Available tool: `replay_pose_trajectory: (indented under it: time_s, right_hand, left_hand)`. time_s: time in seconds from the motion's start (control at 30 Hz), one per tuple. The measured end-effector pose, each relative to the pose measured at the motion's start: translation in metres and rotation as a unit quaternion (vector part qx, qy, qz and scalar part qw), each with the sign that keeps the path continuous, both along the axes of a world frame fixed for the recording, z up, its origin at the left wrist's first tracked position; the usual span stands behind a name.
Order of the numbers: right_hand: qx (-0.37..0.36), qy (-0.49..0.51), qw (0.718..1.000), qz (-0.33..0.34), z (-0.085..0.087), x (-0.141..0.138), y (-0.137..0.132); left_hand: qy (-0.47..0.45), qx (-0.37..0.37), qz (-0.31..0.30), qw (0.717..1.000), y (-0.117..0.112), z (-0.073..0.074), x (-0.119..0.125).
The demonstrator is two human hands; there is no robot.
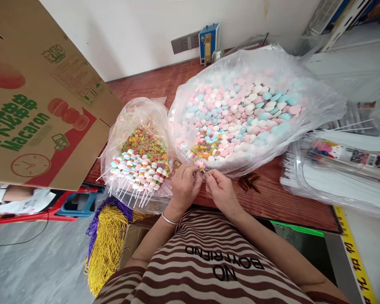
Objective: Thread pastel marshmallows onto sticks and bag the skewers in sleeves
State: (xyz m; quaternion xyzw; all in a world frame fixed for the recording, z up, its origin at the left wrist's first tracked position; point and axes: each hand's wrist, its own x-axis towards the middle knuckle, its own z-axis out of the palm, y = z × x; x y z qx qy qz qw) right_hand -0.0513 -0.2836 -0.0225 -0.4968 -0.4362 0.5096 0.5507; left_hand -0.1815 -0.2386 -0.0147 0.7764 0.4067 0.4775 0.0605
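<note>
My left hand (186, 184) is closed in a pinch on a small clear candy wrapper (186, 150) with coloured print; its contents are too small to tell. Close beside it, my right hand (222, 191) pinches at the wrapper's lower end, on something hidden by the fingertips. Just beyond both hands lies a big clear plastic bag (313, 99) of pink, white and blue candies (240, 109). Left of them, candy skewers on white sticks (139, 171) rest on a second bag (114, 126) full of small ring candies (144, 143). Shiny brown-gold twist ties (248, 182) lie right of my hands.
A tall macaron carton (47, 105) stands at the left. Packs of white sticks (342, 164) cover the right side. A blue device (209, 43) sits against the wall by sockets (185, 42). Gold and purple bead strings (109, 236) hang below the wooden table's edge (304, 211).
</note>
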Motion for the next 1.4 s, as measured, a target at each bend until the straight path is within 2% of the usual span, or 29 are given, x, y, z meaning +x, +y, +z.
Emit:
replay_pose_trajectory:
  time_s: [0.13,0.2,0.33,0.47,0.7,0.9,1.03,1.23,1.4]
  right_hand:
    - [-0.043,0.148,0.987,0.034,0.002,-0.002,0.001]
    - [-0.051,0.182,0.981,0.035,0.002,-0.002,0.002]
    - [-0.061,0.195,0.978,0.032,0.001,-0.001,0.003]
    - [-0.049,0.147,0.988,0.028,-0.001,0.002,0.002]
    - [-0.017,0.032,0.999,0.023,-0.001,0.005,-0.001]
    - [0.022,-0.085,0.996,0.014,-0.001,0.007,-0.004]
    - [0.027,-0.117,0.993,0.0,-0.001,0.007,-0.004]
    - [0.04,-0.141,0.989,-0.009,-0.001,0.007,-0.004]
    - [0.064,-0.179,0.981,-0.022,0.001,0.007,-0.005]
  left_hand:
    - [-0.051,-0.031,0.034,0.998,-0.002,-0.004,0.001]
    - [-0.043,-0.043,0.034,0.998,-0.002,-0.003,0.001]
    - [-0.008,-0.006,0.024,1.0,0.0,0.002,0.001]
    - [0.035,0.024,0.03,0.999,0.002,0.007,0.0]
    - [0.062,0.025,0.05,0.997,0.002,0.012,0.0]
    - [0.084,0.034,0.068,0.994,0.002,0.013,-0.001]
    - [0.078,0.03,0.073,0.994,0.001,0.014,-0.002]
    - [0.083,0.034,0.042,0.995,-0.001,0.018,-0.003]
    - [0.104,0.043,0.058,0.992,-0.001,0.018,-0.004]
